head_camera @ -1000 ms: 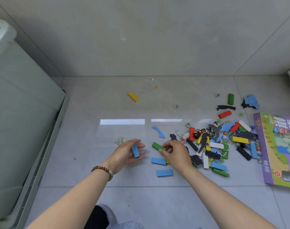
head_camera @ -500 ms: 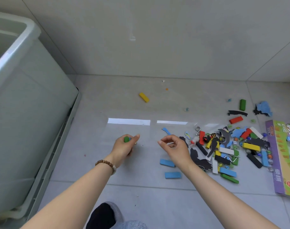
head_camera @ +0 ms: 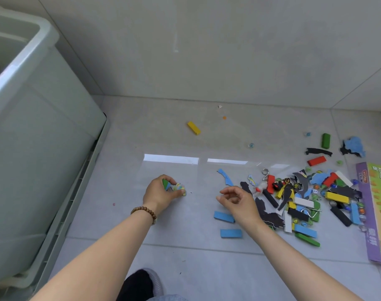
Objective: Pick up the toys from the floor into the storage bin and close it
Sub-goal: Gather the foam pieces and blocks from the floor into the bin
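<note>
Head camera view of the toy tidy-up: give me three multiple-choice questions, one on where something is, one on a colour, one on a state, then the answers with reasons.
1. Where does the pale green plastic storage bin stand?
A. At the left edge of the view.
B. At the right edge of the view.
C. In the middle of the view.

2. What colour is the lone rectangular block lying by itself, far ahead of the left hand?
A. Red.
B. Yellow.
C. White.

3. Which hand holds toys?
A. The left hand.
B. The right hand.
C. Neither.

Answers:
1 A: the bin fills the left side of the view.
2 B: that block is yellow.
3 A: the left hand grips a green rectangular block and a blue block, while the right hand's loosely curled fingers hold nothing.
</note>
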The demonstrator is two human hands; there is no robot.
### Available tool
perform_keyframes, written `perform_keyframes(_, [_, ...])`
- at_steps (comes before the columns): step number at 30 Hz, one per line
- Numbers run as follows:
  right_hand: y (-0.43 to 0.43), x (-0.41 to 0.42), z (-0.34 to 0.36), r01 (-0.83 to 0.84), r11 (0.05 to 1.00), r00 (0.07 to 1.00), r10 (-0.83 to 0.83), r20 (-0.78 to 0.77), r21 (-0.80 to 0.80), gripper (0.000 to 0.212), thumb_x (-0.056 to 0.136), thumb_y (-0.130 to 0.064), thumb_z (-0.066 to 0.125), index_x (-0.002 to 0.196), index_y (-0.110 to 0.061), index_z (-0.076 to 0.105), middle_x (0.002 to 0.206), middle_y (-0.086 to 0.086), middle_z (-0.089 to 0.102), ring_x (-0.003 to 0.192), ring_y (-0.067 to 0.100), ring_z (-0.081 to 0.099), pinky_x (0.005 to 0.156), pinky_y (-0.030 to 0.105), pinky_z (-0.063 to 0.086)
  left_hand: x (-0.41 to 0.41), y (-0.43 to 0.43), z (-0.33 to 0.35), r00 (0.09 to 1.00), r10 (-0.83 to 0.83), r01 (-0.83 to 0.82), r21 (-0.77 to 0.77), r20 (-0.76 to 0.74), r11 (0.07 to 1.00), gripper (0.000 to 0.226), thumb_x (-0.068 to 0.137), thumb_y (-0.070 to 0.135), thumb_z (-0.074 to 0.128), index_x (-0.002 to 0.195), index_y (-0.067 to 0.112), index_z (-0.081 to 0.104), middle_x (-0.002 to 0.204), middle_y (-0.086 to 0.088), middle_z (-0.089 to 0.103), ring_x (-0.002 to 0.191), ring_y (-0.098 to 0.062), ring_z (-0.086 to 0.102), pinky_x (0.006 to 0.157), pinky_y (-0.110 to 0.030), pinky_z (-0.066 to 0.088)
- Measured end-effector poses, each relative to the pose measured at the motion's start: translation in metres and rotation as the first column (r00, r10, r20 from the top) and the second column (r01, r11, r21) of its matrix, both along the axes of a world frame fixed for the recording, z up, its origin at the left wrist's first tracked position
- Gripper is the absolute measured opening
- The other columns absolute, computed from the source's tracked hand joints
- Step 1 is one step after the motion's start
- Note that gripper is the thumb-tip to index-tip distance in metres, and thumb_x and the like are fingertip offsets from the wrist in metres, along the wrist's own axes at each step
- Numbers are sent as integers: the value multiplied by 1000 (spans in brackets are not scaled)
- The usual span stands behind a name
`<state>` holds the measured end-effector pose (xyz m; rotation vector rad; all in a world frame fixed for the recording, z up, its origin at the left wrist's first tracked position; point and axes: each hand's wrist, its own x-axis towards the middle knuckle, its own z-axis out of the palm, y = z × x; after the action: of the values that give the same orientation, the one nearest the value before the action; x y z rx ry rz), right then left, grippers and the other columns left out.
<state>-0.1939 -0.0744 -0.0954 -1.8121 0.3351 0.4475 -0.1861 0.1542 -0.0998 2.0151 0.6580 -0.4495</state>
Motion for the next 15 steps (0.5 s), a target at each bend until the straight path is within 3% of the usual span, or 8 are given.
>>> perform_keyframes(3, [-12, -6, 0, -174, 972, 984, 178, 15, -159, 19, 75, -17, 78, 89, -22, 66, 88, -5, 61, 74, 7, 50, 70, 11, 41, -5, -2, -2, 999, -39, 38, 27, 18, 999, 31, 65, 32, 85, 79, 28, 57, 77, 9, 58, 73, -15, 54, 71, -31, 48])
perform_keyframes(7, [-23, -16, -4, -354, 876, 925, 379, 16, -328, 27, 69, -25, 82, 90, -27, 66, 92, -15, 55, 91, 6, 53, 83, 17, 43, -15, -6, -1, 991, -105, 101, 58, 79, 993, 34, 67, 33, 83, 90, 28, 58, 99, 8, 59, 91, -13, 56, 78, -28, 50])
perform_keyframes(11, [-18, -20, -5, -404, 770, 884, 467, 5, -494, 21, 72, -30, 79, 88, -24, 66, 94, -10, 53, 94, 7, 47, 88, 25, 37, -16, -11, 2, 985, -156, 146, 133, 68, 980, 37, 68, 34, 82, 94, 26, 57, 104, 6, 52, 93, -13, 53, 79, -28, 48])
perform_keyframes(13, [-15, -19, -4, -377, 789, 896, 443, 25, -485, 18, 73, -30, 78, 84, -26, 65, 91, -12, 55, 90, 6, 47, 86, 23, 34, -17, -16, 2, 984, -160, 149, 142, 72, 979, 37, 69, 34, 82, 93, 25, 55, 102, 6, 51, 90, -12, 53, 76, -27, 47])
perform_keyframes(15, [-14, -17, 0, -289, 887, 946, 322, 34, -361, 17, 73, -24, 79, 80, -25, 63, 87, -13, 60, 86, 3, 52, 84, 22, 39, -19, -19, 2, 984, -165, 155, 126, 74, 980, 37, 69, 32, 81, 88, 25, 50, 96, 7, 55, 83, -13, 56, 71, -27, 48])
